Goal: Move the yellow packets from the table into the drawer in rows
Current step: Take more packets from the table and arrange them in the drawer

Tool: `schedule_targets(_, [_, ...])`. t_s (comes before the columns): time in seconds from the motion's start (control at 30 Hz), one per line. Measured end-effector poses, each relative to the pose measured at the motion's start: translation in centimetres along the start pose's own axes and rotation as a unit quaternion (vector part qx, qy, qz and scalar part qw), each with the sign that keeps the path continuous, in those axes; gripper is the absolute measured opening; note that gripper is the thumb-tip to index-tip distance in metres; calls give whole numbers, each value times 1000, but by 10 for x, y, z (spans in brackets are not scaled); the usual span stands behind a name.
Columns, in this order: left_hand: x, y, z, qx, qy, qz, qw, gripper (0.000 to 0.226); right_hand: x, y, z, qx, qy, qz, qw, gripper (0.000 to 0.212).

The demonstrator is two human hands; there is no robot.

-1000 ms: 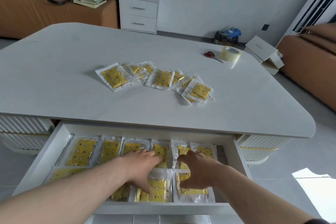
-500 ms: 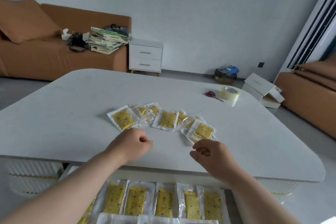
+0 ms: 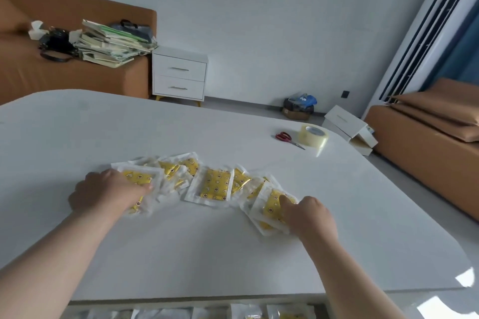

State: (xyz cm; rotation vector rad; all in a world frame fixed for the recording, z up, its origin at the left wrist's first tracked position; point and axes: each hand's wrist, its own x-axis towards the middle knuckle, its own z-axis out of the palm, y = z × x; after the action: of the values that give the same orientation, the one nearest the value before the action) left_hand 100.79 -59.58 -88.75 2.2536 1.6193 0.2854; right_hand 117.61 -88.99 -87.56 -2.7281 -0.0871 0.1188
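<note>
No word, brand, number or sign can be read: the yellow packets (image 3: 216, 185) show only a blurred dotted print, and the stacked books (image 3: 111, 45) and tape roll (image 3: 313, 134) are illegible.

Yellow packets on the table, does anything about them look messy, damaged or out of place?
The yellow packets lie in a loose overlapping strip on the table, tilted at different angles. None looks torn or spilled. The left hand and right hand each touch an end packet.
</note>
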Motion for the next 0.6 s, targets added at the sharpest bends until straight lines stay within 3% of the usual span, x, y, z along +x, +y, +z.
schedule_targets(0.2, [7, -2, 3, -58, -10, 31, 998, 75, 7, -17, 17, -61, -11, 6, 998, 79])
schedule_targets(0.3, [8, -3, -2, -87, -1, 30, 996, 60, 8, -20, 18, -49, -14, 6, 999, 81])
schedule_targets(0.5, [20, -8, -10, -194, 15, 31, 980, 33, 1, -20, 11, 49, 29, -33, 998, 49])
schedule_targets(0.6, [29, -14, -8, -311, -9, 2, 951, 21, 5, -18, 5, 145, 57, -27, 987, 28])
